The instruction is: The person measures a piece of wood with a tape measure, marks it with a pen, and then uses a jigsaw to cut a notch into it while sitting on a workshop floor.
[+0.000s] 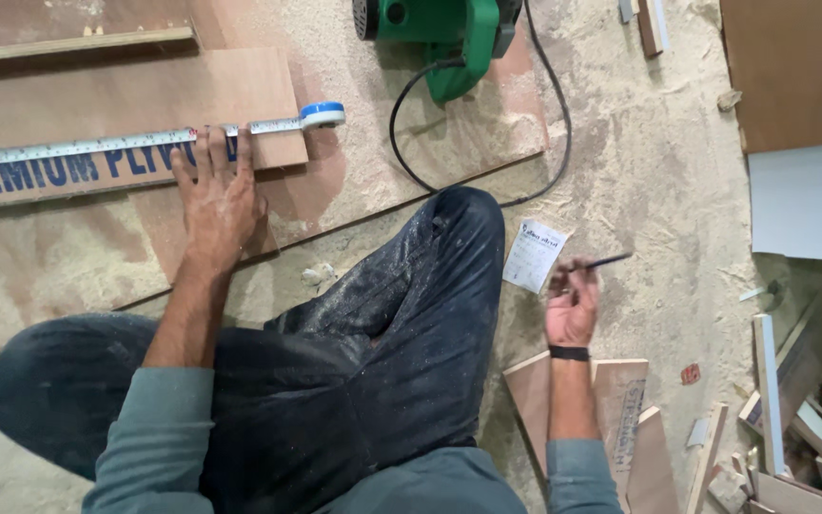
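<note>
Steel tape: a measuring tape [97, 148] is stretched along the top edge of a plywood strip [126, 114], its blade running from the left border of the view to a blue and white case [322, 115] lying at the strip's right end.
Left hand: the left hand [219, 195] is laid flat, palm down, on the strip; the fingertips [216, 143] are pressed onto the blade, well left of the case. Nothing is clasped; the blade is only pinned under spread fingers.
Right hand: the right hand [573, 309] is raised over the floor, well apart from the tape, and is closed on a dark pencil [601, 262], which is pinched between thumb and fingers with its tip pointed up and to the right.
Paper: a small white printed slip [532, 253] is seen on the floor just left of the pencil hand, beside the knee.
Legs: dusty dark trousers [401, 314] are folded between the two hands.
Larger sheet: a broad plywood sheet [68, 257] is spread under the strip, dusted with sawdust.
Power tool: a green power tool [440, 33] is set at the top, its black cable [401, 143] looped toward the knee.
Offcuts: wood offcuts [620, 409] are piled beneath the right forearm and further ones at the lower right corner.
</note>
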